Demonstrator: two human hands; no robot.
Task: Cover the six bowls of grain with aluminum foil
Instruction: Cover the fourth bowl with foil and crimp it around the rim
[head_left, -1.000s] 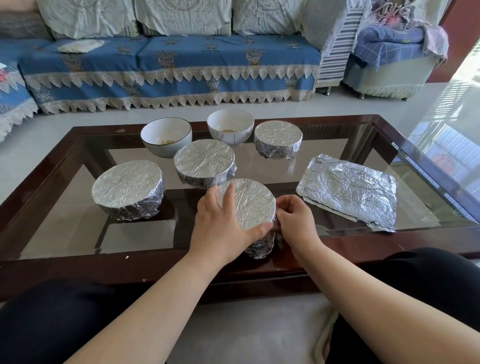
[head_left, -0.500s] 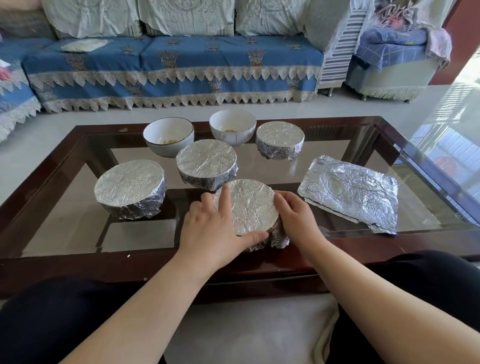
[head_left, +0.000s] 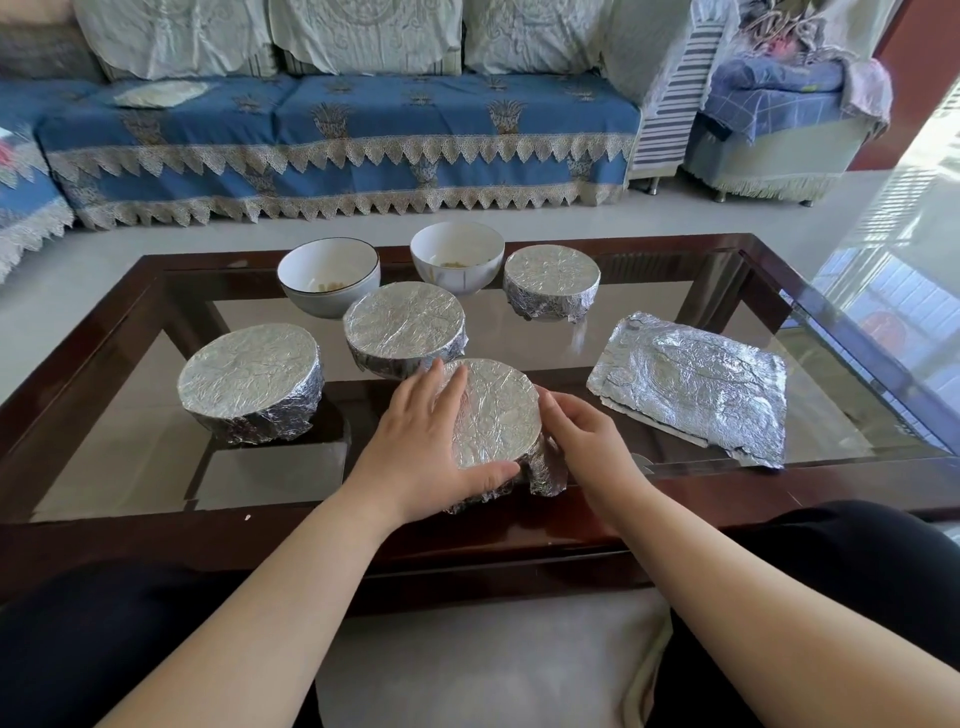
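Observation:
Six bowls stand on the glass-topped table (head_left: 130, 467). The nearest foil-covered bowl (head_left: 498, 410) sits by the front edge. My left hand (head_left: 421, 447) lies flat on its top and left rim, thumb along the near edge. My right hand (head_left: 587, 436) presses the foil against its right side with fingers slightly bent. Three more bowls wear foil: one at the left (head_left: 252, 382), one in the middle (head_left: 405, 327), one at the back right (head_left: 550, 280). Two white bowls, left (head_left: 330, 275) and right (head_left: 457, 257), stand uncovered at the back with a little grain inside.
A stack of crumpled foil sheets (head_left: 691, 384) lies flat on the table's right side. A blue-covered sofa (head_left: 337, 135) runs behind the table and an armchair (head_left: 779, 130) stands at the back right. My dark-trousered knees press near the table's front rail.
My left hand slid further onto the near bowl's top. My right hand moved from the bowl's front right up along its right side, smoothing the foil down.

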